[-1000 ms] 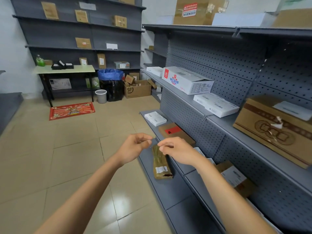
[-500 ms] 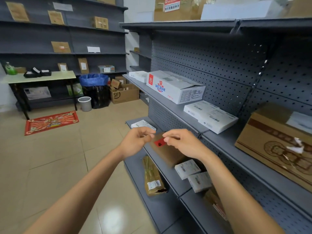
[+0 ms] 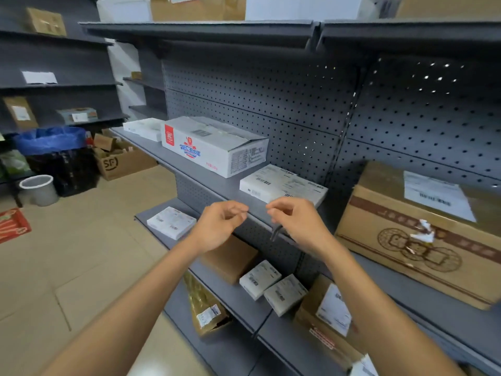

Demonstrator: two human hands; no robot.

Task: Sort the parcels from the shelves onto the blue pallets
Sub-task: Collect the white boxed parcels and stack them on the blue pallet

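Both hands have been raised since the earlier frame, from the lower shelf level to the front edge of the middle shelf (image 3: 217,185), and the view has swung rightward and up. Far left, a blue-lined bin (image 3: 51,142) and an SF carton (image 3: 122,164) are seen on the floor. Left hand (image 3: 219,226) is held in front of the shelf edge with its forearm stretched forward, fingers loosely curled, thumb near the index tip, nothing gripped. On the middle shelf, a white printed carton (image 3: 214,145) lies behind it, with a flat white labelled parcel (image 3: 282,185) just to the right. Right hand (image 3: 295,223) is held level with the left, slightly apart from it, fingers curled inward, nothing held; the flat white parcel is just behind its fingertips, contact cannot be told. Below, small white parcels (image 3: 271,286) lie on the lower shelf. Far right, a large brown carton (image 3: 417,240) rests on the middle shelf.
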